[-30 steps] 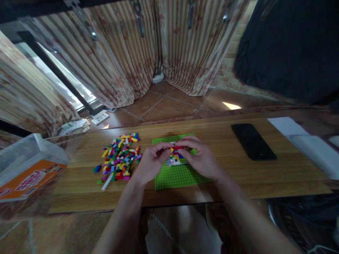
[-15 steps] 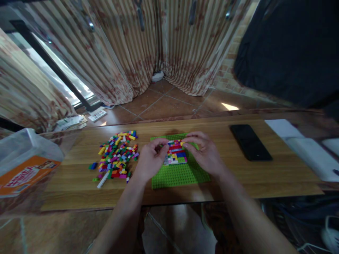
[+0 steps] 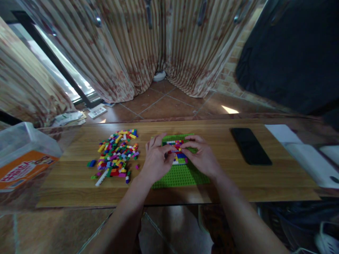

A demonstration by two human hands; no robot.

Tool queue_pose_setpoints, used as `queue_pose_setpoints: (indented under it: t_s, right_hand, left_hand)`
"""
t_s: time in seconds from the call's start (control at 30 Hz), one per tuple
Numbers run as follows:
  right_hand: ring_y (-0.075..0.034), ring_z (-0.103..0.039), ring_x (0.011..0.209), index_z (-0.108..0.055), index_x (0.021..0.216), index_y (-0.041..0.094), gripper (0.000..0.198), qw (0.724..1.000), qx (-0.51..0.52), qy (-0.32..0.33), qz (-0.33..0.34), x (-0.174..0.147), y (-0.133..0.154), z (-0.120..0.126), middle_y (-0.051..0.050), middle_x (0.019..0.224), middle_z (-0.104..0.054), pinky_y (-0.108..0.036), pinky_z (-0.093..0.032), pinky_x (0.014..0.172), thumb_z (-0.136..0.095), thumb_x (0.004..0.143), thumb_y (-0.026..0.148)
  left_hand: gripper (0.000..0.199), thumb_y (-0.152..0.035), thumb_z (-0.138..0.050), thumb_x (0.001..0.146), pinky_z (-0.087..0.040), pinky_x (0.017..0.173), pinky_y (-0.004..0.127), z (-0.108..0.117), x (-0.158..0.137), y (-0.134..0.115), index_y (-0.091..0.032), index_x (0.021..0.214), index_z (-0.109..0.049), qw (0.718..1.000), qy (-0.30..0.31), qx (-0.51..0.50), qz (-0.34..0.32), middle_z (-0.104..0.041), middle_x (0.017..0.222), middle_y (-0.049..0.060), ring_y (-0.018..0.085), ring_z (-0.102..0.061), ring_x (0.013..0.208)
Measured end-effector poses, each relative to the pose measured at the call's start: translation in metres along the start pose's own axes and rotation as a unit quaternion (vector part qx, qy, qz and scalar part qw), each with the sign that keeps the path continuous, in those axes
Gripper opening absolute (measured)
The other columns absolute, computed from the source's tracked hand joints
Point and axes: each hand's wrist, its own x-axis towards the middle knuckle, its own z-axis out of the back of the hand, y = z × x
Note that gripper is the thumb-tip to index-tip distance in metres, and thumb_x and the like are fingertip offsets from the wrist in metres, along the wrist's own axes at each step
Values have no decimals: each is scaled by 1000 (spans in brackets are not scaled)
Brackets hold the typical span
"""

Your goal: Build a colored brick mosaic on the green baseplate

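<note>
A patch of multicoloured toy bricks (image 3: 180,155) stands on a green studded baseplate (image 3: 182,176). My left hand (image 3: 158,158) is over the patch's left side, thumb and forefinger pinched together; what is between them is hidden. From the right, my right hand (image 3: 202,158) reaches in with thumb and fingers bent close together at the patch's upper right edge. Any small brick in its fingertips is too small to make out. Both hands cover parts of the patch. Left of the plate lies a loose pile of small coloured bricks (image 3: 113,155).
A black phone (image 3: 250,146) lies on the wooden table (image 3: 225,188) at the right, near white sheets (image 3: 283,134). A clear plastic box with an orange label (image 3: 29,165) stands at the far left. A stray pink brick (image 3: 137,166) lies between pile and plate.
My left hand has moved slightly right and down over the brick patch, covering more of it. My right fingertips have shifted down a little along the patch's right side.
</note>
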Motion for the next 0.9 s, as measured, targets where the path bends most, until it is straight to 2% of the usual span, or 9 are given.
queue_pose_setpoints:
  t_s: [0.23,0.43,0.5,0.7,0.9]
  right_hand:
    - [-25,-62,107,-74,81,25,8,996,64,-22,-53,1,1,-5,-7,108,-66,-46,-44,100,-70,75,29]
    - [-22,-65,92,-69,98,20,27,986,96,-36,-131,3,3,-6,-7,99,-70,-39,-51,83,-64,78,39]
    - [-22,-65,89,-66,102,18,34,984,85,-43,-152,3,4,-7,-8,98,-70,-39,-51,81,-64,79,42]
    - [-23,-65,93,-64,104,17,35,989,56,-36,-135,0,4,-16,-11,102,-71,-42,-49,88,-65,79,42]
    - [-22,-66,88,-64,100,17,33,987,73,-33,-141,1,3,-18,-10,98,-72,-40,-51,84,-67,78,42]
  left_hand:
    - [18,-23,-63,83,-33,108,57,-4,0,-3,-28,94,-76,1000,10,5,1,-49,144,7,31,-42,133]
    - [18,-23,-64,82,-32,109,56,-5,-1,-5,-27,95,-76,1000,13,2,5,-49,145,8,31,-42,134]
    - [18,-23,-64,82,-31,110,57,-5,-1,-5,-27,95,-76,1000,14,2,4,-48,146,8,31,-41,134]
    - [19,-23,-64,82,-32,110,56,-6,-2,-4,-27,98,-75,1000,14,4,0,-48,146,7,31,-41,135]
    - [22,-22,-64,82,-35,109,53,-8,-5,-3,-26,101,-75,1000,11,-2,-10,-47,146,8,30,-41,134]
